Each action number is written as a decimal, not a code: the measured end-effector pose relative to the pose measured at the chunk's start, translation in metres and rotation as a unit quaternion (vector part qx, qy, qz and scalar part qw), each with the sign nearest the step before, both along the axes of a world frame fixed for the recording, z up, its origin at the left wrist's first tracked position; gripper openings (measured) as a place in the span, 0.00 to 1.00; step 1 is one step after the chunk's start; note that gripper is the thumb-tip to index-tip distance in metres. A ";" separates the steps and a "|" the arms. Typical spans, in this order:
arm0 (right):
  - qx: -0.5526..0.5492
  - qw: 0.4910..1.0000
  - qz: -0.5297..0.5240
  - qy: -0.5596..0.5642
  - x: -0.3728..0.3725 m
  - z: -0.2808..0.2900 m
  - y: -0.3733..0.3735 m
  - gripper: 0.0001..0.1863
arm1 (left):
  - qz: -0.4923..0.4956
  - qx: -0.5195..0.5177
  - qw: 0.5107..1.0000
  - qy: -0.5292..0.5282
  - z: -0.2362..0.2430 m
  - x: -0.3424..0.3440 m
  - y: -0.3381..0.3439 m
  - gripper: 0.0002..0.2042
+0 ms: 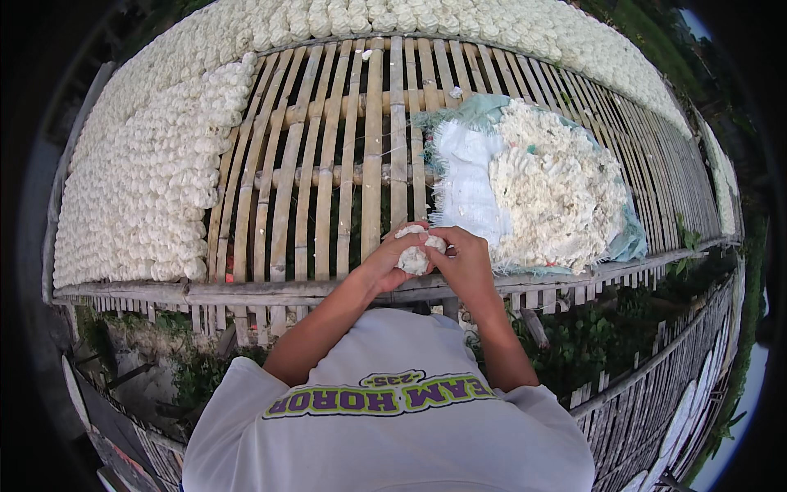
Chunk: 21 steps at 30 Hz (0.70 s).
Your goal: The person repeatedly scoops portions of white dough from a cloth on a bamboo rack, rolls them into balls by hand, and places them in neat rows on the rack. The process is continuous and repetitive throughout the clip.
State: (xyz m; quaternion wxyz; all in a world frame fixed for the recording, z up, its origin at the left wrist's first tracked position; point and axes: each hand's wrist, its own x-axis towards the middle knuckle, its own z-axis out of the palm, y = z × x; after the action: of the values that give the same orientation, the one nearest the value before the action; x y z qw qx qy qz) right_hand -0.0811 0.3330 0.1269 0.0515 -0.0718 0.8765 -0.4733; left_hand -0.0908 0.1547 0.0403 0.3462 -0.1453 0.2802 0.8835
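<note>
Close in front of my body, my two hands meet over the near rail of a bamboo rack. A lump of white crumbly pulp (413, 261) lies cupped in my left hand (384, 264), whose fingers curl round it. My right hand (466, 261) pinches the upper right side of the lump with thumb and fingers. Some of the lump is hidden behind my fingers. Just right of my hands, a big heap of the same off-white pulp (557, 184) lies on a spread woven sack (463, 176), white with blue-green frayed edges.
Bamboo slats (373, 156) with gaps between them form the rack's top. Rows of shaped white lumps (147, 180) cover its left side, and more line the far edge (393, 18). A bamboo rail (270, 293) bounds the near side. Another slatted rack (656, 385) stands at lower right.
</note>
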 end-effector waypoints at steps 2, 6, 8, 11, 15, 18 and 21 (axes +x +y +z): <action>-0.043 0.999 -0.012 -0.025 0.003 -0.002 0.001 0.17 | -0.005 -0.003 1.000 -0.006 0.000 0.001 -0.001 0.19; -0.196 0.978 -0.028 -0.067 0.003 -0.018 0.011 0.17 | 0.016 0.029 0.999 -0.028 0.001 0.004 -0.002 0.18; -0.250 0.965 -0.034 -0.065 0.001 -0.026 0.025 0.18 | 0.026 0.064 0.997 -0.029 0.002 0.010 -0.004 0.19; -0.206 0.973 -0.097 -0.034 -0.011 -0.027 0.063 0.20 | 0.029 0.092 0.995 -0.006 0.007 0.021 -0.008 0.20; 0.234 0.932 -0.163 0.226 -0.019 -0.009 0.091 0.22 | 0.021 0.119 0.993 0.008 0.018 0.035 -0.010 0.31; 0.091 0.961 -0.015 0.260 -0.006 0.003 0.044 0.23 | 0.011 0.116 0.993 0.000 0.029 0.038 -0.004 0.44; -0.187 0.972 0.140 -0.036 0.030 0.012 -0.027 0.21 | 0.044 0.086 0.995 -0.022 0.037 0.038 0.003 0.52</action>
State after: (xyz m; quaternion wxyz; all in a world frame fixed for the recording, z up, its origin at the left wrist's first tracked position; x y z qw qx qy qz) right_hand -0.0516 0.3056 0.1388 0.1345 -0.1854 0.7515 -0.6187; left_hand -0.0525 0.1576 0.0772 0.3244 -0.1459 0.1886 0.9154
